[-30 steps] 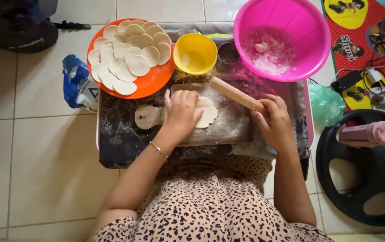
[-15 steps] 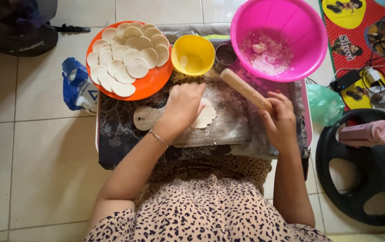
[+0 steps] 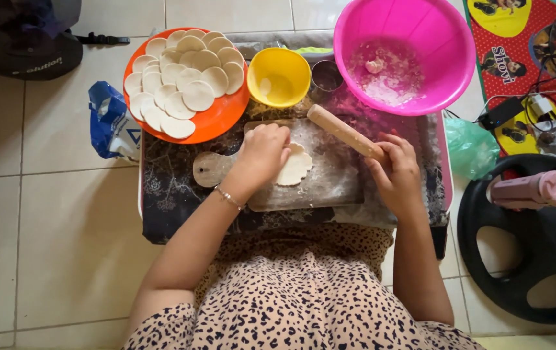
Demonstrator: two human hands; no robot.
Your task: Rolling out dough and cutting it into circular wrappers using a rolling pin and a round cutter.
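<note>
A floured wooden board (image 3: pixel 329 185) with a handle lies on a low dark table (image 3: pixel 168 207). On it rests a flat piece of pale dough (image 3: pixel 296 165). My left hand (image 3: pixel 263 150) presses on the dough's left part, fingers curled over it. My right hand (image 3: pixel 396 170) grips the near end of a wooden rolling pin (image 3: pixel 339 129), which points up and left, lifted off the dough.
An orange plate (image 3: pixel 223 116) stacked with round dough discs stands at the table's back left, a yellow bowl (image 3: pixel 280 78) and small cup (image 3: pixel 326 74) beside it. A pink basin (image 3: pixel 414 39) with flour sits back right. A blue bag (image 3: pixel 111 123) lies left, a black wheel (image 3: pixel 524 259) right.
My right hand has swung the rolling pin off the dough toward the right. My left hand has shifted onto the dough and covers more of it.
</note>
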